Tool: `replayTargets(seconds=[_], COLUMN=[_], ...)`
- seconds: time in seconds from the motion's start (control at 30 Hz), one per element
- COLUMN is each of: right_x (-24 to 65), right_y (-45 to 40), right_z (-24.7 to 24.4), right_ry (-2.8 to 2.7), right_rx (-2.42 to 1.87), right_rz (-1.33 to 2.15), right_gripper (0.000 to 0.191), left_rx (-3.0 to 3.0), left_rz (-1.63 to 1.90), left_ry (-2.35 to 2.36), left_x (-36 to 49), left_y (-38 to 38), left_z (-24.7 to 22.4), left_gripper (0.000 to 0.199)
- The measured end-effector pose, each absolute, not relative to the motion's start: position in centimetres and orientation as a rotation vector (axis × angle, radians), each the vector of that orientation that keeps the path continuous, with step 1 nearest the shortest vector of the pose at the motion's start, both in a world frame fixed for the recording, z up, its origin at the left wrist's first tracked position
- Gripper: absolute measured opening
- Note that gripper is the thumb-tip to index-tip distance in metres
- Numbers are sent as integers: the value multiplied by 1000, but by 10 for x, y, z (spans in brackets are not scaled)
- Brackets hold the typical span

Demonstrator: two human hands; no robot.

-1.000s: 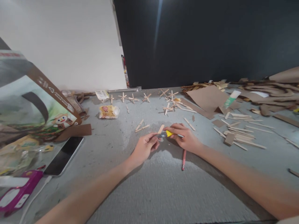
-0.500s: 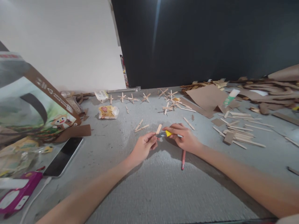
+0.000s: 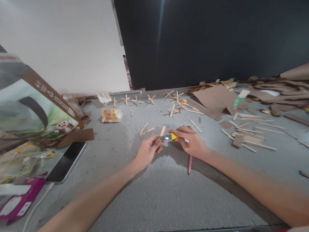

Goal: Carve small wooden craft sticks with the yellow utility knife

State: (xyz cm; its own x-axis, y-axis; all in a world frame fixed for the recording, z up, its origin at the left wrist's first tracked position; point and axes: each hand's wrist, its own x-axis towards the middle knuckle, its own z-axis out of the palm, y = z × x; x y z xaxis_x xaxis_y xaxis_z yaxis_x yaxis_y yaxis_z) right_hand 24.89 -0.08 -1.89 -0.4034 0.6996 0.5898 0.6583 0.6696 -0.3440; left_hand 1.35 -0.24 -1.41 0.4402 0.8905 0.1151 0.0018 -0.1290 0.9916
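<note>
My left hand (image 3: 149,150) pinches a short wooden stick (image 3: 163,130), whose upper end sticks up past the fingertips. In my right hand (image 3: 190,140) is a yellow cutter knife (image 3: 174,136), its grey blade pointing left and lying against the stick near my left fingertips. Below my right hand a red pencil (image 3: 190,165) lies on the grey table. Two sticks (image 3: 147,131) forming a V rest just beyond my left hand, and a single stick (image 3: 195,126) lies beyond my right hand.
Several star-shaped stick pieces (image 3: 126,99) stand along the back. At right are loose sticks (image 3: 251,137), brown cardboard (image 3: 212,98) and a glue stick (image 3: 240,98). A phone (image 3: 66,162), a magenta device (image 3: 23,199), a snack packet (image 3: 111,115) and a printed bag (image 3: 48,106) are at left.
The blade has tilted slightly and shows a brighter reflection, while the stick has shifted slightly left. Both hands keep their grips.
</note>
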Motion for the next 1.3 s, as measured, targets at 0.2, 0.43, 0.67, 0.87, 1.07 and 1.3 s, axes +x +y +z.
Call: replayTargets(seconds=[0.2,0.43,0.67,0.87,1.07,1.3], right_x=[248,245,243,245,236,216], right_y=[-2,-6,-11,-9,-19,-33], right_z=[-22,-22,-18,-17,-7,11], right_ry=[-2130,-2064,-2051,-2000,-1731,-1326], right_rx=[-1079,-1093,-1079,-1139,-1207,-1282], right_rz=[-39,-207,-359,-308,479,1330], right_gripper=[41,27,23,25,46,53], left_rx=[1449,1424,1403,1400,1428,1673], left_rz=[942,940,939,909,909,789], left_ry=[849,878,903,899,927,921], left_x=[16,17,18,19,18,17], left_y=[-2,-6,-8,-11,-9,-18], left_z=[-17,-9,-7,-3,-6,-3], left_gripper=[55,36,32,38,38,35])
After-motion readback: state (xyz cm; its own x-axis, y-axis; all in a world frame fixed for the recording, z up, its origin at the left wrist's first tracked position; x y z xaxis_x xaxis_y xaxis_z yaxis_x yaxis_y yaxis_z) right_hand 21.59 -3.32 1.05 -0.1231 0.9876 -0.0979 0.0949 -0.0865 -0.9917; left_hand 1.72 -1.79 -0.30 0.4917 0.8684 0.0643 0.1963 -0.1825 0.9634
